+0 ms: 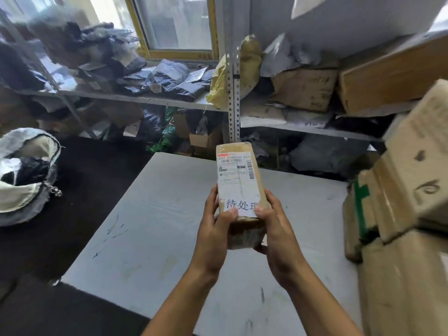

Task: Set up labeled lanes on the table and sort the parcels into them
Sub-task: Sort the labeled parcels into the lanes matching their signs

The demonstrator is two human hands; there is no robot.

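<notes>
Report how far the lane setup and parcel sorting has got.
Done: nothing visible; the table shows no labels or lanes. In hand: the left hand and right hand grip a taped cardboard parcel above it, thumbs pressing on a white slip reading 待处理. Left: lay out the lanes, then sort this parcel and the boxes stacked at right.

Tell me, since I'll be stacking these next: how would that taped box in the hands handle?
The box probably stays stiff: its cardboard edges look straight in the left hand and right hand. Glossy tape may make it a bit slippery. Long and narrow, it would likely tip if stood on end on the table.
</notes>
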